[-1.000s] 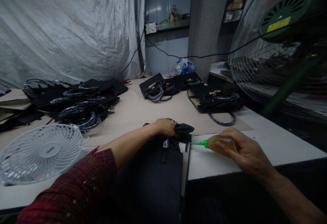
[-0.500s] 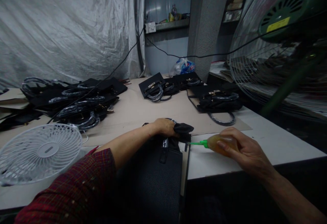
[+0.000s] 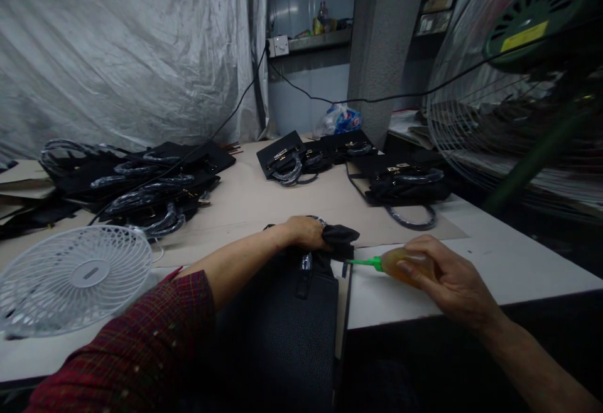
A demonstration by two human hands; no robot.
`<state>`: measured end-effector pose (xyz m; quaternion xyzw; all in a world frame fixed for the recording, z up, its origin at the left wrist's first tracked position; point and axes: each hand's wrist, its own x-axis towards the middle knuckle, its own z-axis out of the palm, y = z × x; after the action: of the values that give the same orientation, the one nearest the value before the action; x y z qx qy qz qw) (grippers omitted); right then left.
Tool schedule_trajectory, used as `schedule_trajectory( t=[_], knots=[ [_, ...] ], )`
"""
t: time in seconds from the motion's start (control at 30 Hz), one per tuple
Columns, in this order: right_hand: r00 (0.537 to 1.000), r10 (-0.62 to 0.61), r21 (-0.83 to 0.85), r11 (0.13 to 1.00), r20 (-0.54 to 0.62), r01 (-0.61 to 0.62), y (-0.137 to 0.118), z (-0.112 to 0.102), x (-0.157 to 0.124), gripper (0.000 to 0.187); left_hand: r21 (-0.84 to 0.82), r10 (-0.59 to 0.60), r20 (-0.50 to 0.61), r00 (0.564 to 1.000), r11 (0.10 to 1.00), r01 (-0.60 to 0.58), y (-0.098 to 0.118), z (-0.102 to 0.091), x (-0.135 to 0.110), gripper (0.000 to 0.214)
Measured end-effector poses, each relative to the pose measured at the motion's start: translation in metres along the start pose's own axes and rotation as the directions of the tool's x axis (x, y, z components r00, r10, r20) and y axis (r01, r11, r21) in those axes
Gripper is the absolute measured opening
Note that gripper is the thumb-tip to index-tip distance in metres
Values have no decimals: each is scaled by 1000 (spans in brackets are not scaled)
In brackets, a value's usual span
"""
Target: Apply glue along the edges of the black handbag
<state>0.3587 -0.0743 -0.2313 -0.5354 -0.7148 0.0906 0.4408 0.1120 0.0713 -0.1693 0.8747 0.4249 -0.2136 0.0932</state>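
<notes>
A black handbag [image 3: 282,325] lies in front of me, partly over the table's front edge, its side edge facing right. My left hand [image 3: 307,232] is closed on the top of the handbag near its plastic-wrapped handle; the fingertips are hidden behind black material. My right hand [image 3: 443,275] is wrapped round a squeeze bottle [image 3: 398,265] of amber liquid, tilted sideways. Its thin green nozzle [image 3: 365,263] points left, with the tip at the pale inner strip along the handbag's right edge. Whether liquid is coming out cannot be seen.
A white fan [image 3: 85,275] stands at left, before a pile of black handbags [image 3: 155,180]. More handbags [image 3: 400,180] lie at the back and right of the table [image 3: 509,256]. A large green fan [image 3: 532,29] rises at right. A black cable [image 3: 226,117] crosses the view.
The nozzle tip has shifted very slightly left and up along the handbag's edge. Both hands keep their hold, and the view has moved a little.
</notes>
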Motion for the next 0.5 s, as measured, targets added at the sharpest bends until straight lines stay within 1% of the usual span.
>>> schedule_trajectory(
  t=[0.1,0.23,0.33,0.5],
  knots=[
    [999,-1,-16,1000,-46,0,1,0,-1,20,0,3,2,1000,1000,-3,-1,0,0,58],
    [1000,0,-17,1000,2,0,1,-1,-1,20,2,8,3,1000,1000,-8,-1,0,0,57],
    [1000,12,-31,999,-5,-12,1,-2,0,22,4,7,5,1000,1000,-7,-1,0,1,57],
    [999,16,-8,1000,43,-16,-1,-9,2,23,4,-10,3,1000,1000,10,-1,1,1,58]
  ],
)
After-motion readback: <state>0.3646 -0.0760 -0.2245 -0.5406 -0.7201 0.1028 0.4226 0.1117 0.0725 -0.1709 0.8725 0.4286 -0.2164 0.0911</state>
